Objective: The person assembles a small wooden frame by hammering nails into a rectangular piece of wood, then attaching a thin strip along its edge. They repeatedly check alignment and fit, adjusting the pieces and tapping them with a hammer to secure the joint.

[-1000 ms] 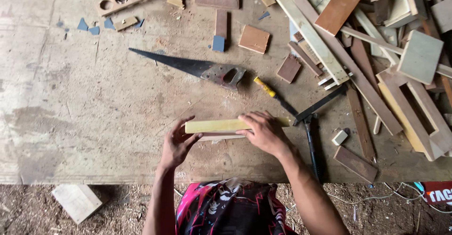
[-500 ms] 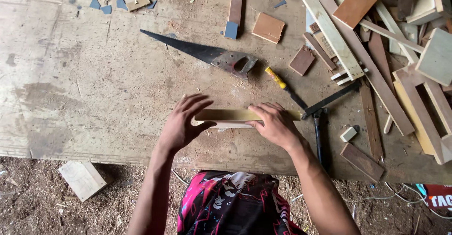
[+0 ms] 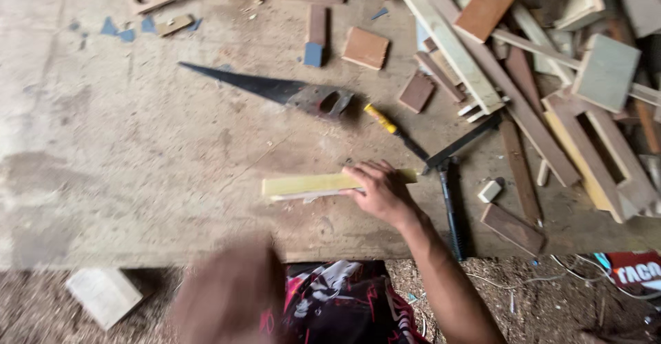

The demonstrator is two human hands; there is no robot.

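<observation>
My right hand [image 3: 379, 191] palm-down, fingers together pressing the pale wood strip [image 3: 310, 184] flat on the workbench [image 3: 138, 165] near its front edge, my left hand [image 3: 227, 296] now lifted off the strip, blurred, finger state unclear.

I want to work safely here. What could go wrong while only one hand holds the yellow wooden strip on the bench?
The right hand alone presses the yellow wooden strip; the left hand is off it and blurred, so the strip might pivot or slide. The handsaw lies bare just beyond it, so a careless reach could meet its teeth. Loose offcuts nearby could snag the strip.
</observation>
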